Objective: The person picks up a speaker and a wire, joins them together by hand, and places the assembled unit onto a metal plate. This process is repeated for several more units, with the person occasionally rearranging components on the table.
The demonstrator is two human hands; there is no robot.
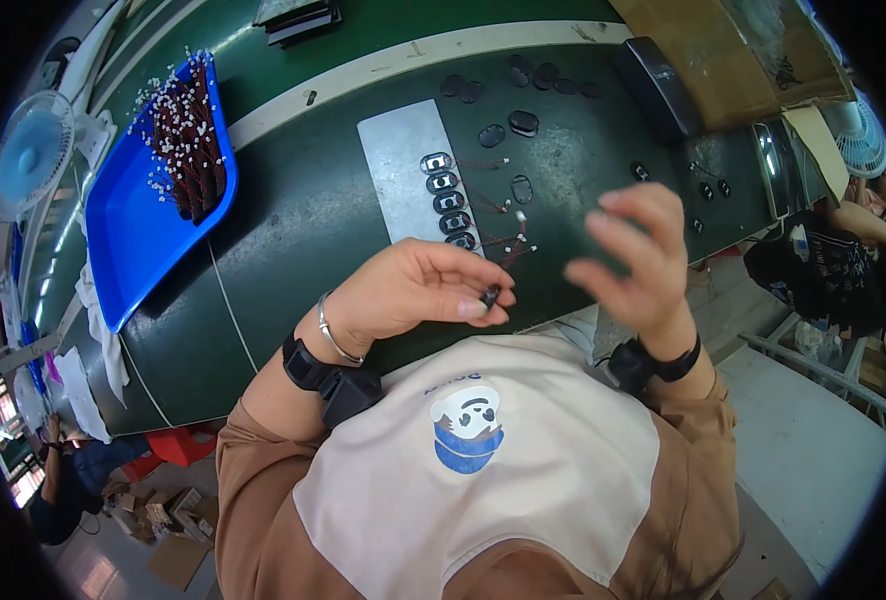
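Observation:
My left hand (403,290) is closed in a pinch near the table's front edge. Between its thumb and fingers sits a small dark part (490,295), mostly covered, so its kind is unclear. To the right, my right hand (645,255) is raised with its fingers apart and nothing visible in them; it is slightly blurred. Just beyond the left hand lies a light grey plate (393,150). Along its right edge runs a row of small black oval parts with silver centres (443,182). Thin dark red wires with white connectors (503,207) trail rightward from them onto the green table.
A blue tray (128,270) at the left holds bundled dark red wires (191,150) with white ends. Several loose black ovals (523,123) lie farther back. A long black box (656,90) and a cardboard box (743,50) stand at the far right. Small dark parts (706,190) lie near the right edge.

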